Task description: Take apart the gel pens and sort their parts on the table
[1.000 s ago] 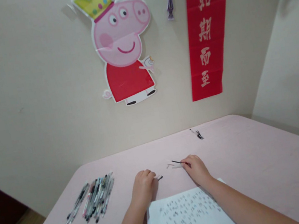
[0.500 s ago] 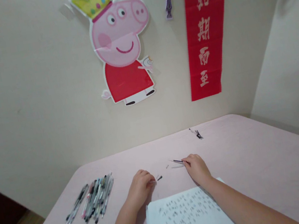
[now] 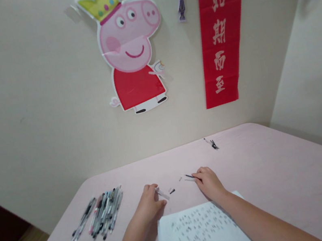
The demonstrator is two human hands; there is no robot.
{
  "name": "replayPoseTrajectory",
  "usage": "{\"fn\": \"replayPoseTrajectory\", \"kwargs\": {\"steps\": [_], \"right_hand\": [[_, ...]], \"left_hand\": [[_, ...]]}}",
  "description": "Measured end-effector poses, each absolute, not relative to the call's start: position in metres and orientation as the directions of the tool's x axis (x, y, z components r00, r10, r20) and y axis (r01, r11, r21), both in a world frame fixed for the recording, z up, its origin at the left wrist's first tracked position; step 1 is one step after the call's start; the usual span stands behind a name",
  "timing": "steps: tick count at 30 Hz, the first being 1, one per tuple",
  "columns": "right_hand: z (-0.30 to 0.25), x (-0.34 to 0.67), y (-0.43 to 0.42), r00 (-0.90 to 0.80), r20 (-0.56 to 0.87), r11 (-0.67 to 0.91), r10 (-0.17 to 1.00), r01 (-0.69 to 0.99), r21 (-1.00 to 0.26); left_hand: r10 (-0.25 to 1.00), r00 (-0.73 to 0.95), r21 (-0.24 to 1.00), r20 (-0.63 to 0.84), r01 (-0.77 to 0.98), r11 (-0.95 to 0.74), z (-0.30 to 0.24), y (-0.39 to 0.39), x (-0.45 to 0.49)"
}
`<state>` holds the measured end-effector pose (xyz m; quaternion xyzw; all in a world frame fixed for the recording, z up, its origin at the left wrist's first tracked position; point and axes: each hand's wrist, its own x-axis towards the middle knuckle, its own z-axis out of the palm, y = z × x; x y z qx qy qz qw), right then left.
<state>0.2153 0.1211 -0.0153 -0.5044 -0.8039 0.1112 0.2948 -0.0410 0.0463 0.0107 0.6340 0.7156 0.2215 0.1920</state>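
My left hand (image 3: 148, 205) rests on the pink table (image 3: 280, 166) with its fingers closed on a short clear pen barrel (image 3: 162, 194) that sticks out to the right. My right hand (image 3: 208, 181) lies a little further right and pinches a thin dark pen refill (image 3: 188, 176) against the tabletop. A small black pen piece (image 3: 171, 191) lies between the two hands. A white sheet with handwriting (image 3: 203, 232) lies in front of me, under my right forearm.
A heap of several pens (image 3: 98, 215) lies at the table's left. A small dark pen part (image 3: 213, 144) sits near the far edge by the wall. A pig cartoon cutout (image 3: 131, 47) and a red banner (image 3: 220, 32) hang on the wall.
My left hand has shifted left and lifted the clear barrel into view. My right hand has edged slightly left along the refill.
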Motion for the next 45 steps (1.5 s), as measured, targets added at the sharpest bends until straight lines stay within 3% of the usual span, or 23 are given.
{"fn": "replayPoseTrajectory", "kwargs": {"steps": [6,16,25,39,45], "right_hand": [[-0.007,0.207,0.111,-0.384,0.334,0.501,0.861,0.754,-0.425],[0.006,0.172,0.097,-0.475,0.311,0.562,0.823,0.756,-0.335],[0.013,0.155,0.088,-0.474,0.297,0.558,0.829,0.736,-0.384],[0.015,0.153,0.070,-0.540,0.168,0.549,0.825,0.694,-0.466],[0.012,0.150,0.074,-0.543,0.141,0.540,0.828,0.703,-0.462]], "left_hand": [[0.999,-0.027,0.609,0.018,0.793,0.010,0.013,0.049,-0.016],[0.984,0.056,0.650,0.170,0.744,-0.155,-0.001,0.057,-0.008],[0.966,-0.005,0.679,0.257,0.712,-0.177,-0.012,0.060,-0.008],[0.907,0.199,0.579,0.371,0.714,-0.394,0.003,0.051,-0.007],[0.897,0.232,0.504,0.377,0.761,-0.409,0.003,0.051,-0.010]]}}
